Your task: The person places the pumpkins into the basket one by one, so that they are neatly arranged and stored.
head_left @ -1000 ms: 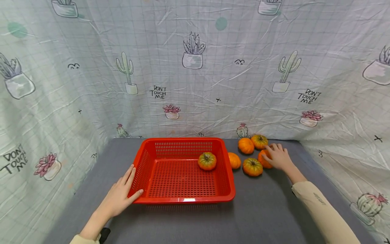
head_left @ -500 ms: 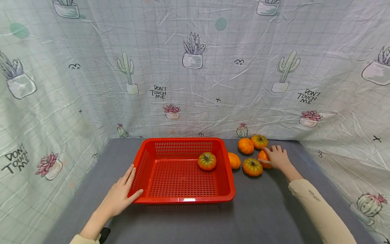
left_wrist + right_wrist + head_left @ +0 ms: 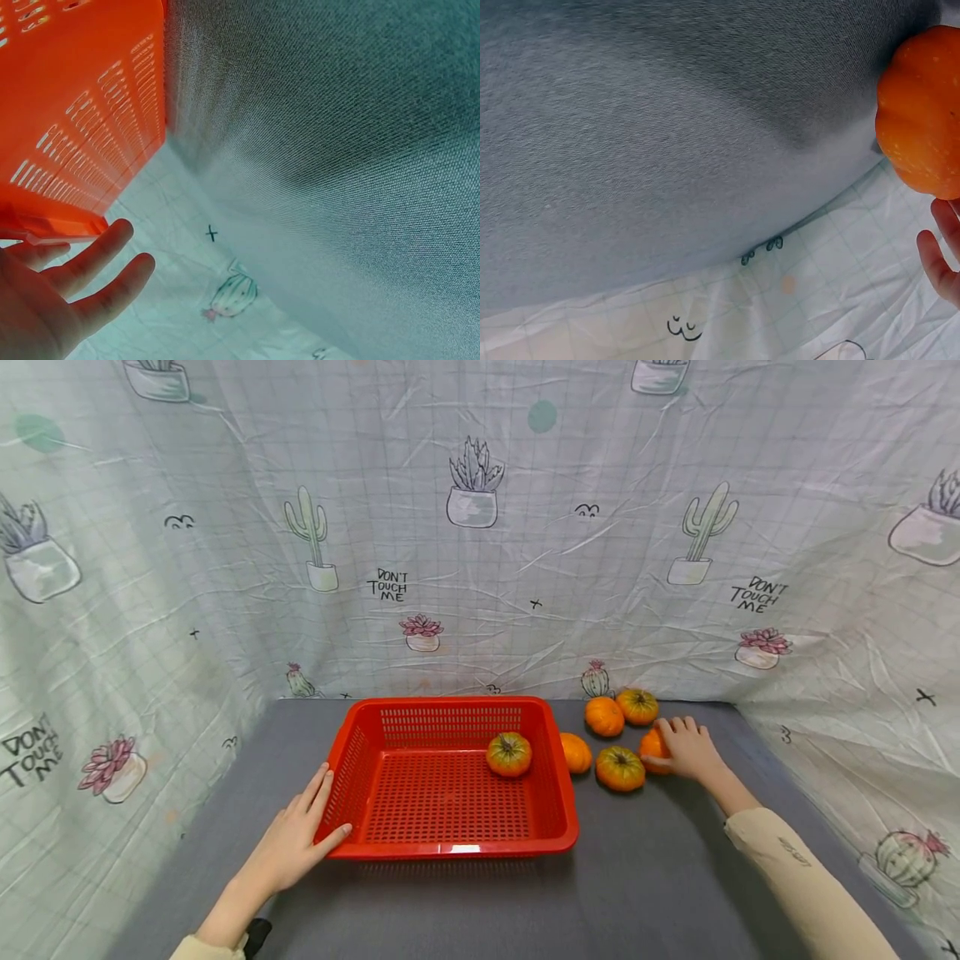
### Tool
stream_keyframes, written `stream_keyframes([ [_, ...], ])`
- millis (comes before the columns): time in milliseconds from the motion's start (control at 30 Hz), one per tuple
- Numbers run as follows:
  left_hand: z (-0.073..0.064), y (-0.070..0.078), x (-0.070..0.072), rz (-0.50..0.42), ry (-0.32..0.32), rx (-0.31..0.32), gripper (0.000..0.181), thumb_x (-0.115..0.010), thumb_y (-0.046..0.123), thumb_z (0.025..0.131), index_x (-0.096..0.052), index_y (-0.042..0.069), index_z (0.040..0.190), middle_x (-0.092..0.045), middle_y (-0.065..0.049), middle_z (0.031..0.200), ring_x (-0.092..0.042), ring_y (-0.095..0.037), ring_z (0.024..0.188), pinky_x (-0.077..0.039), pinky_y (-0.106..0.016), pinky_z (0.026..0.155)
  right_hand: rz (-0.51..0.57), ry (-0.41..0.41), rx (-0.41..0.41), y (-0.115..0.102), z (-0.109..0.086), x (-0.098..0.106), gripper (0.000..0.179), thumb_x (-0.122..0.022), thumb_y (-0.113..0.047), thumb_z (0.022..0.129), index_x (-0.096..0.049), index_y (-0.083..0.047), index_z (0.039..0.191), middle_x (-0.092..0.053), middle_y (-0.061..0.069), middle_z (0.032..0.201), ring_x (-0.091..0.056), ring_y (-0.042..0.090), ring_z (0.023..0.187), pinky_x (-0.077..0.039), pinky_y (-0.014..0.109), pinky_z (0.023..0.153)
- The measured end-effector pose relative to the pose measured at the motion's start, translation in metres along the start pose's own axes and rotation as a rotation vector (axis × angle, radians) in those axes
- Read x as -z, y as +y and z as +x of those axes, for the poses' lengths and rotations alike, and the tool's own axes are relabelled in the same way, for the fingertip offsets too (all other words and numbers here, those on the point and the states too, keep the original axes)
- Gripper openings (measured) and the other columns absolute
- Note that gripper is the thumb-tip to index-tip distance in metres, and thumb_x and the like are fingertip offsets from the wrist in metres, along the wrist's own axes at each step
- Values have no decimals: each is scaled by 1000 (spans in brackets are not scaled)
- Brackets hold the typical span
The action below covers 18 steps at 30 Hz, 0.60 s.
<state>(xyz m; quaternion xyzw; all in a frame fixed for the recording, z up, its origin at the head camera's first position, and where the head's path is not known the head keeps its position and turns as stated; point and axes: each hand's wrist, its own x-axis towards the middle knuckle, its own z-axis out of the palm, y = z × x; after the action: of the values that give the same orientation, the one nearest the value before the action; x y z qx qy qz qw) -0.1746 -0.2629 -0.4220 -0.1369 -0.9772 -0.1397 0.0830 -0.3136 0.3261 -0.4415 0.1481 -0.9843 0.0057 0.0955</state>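
My right hand [image 3: 692, 752] holds a small orange pumpkin [image 3: 654, 752] at the right of the group, its thumb on the near side and its fingers over the far side. In the right wrist view that pumpkin [image 3: 922, 112] fills the right edge, with fingertips just below it. My left hand [image 3: 291, 839] rests on the left rim of a red plastic basket [image 3: 453, 851], fingers straight and thumb at the front corner. The left wrist view shows the basket's slotted side wall [image 3: 82, 112] above those fingers. One green-and-orange pumpkin [image 3: 509, 754] sits inside the basket, toward the right.
To the basket's right, on the grey cloth [image 3: 622, 877], lie two orange pumpkins, one by the basket wall [image 3: 576, 753] and another behind it [image 3: 604, 717]. Two green-and-orange pumpkins [image 3: 620, 769] lie near my right hand. A cactus-print curtain [image 3: 540, 552] stands behind and at both sides.
My right hand has closed in around the orange pumpkin, which has shifted slightly right, away from the green-and-orange one. The left hand and basket have stayed in place.
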Motion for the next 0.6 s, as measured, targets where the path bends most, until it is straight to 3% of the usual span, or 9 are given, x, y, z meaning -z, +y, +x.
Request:
stream_keyframes([
  [367,0,1,0,1,11,-9,79,-54,42,84,-21,0,141,-16,-14,148,-44,-41,114,-37,-59,84,2,7,9,2,-24,8,70,-67,-46,71,-50,5,116,-51,24,107,-41,40,92,-33,48,67],
  [600,-1,0,-1,5,28,-22,79,-55,41,83,-22,-2,140,-18,-16,148,-44,-40,112,-38,-58,82,26,75,47,3,-35,6,63,-70,-45,69,-54,-1,112,-52,19,107,-41,36,91,-34,47,68],
])
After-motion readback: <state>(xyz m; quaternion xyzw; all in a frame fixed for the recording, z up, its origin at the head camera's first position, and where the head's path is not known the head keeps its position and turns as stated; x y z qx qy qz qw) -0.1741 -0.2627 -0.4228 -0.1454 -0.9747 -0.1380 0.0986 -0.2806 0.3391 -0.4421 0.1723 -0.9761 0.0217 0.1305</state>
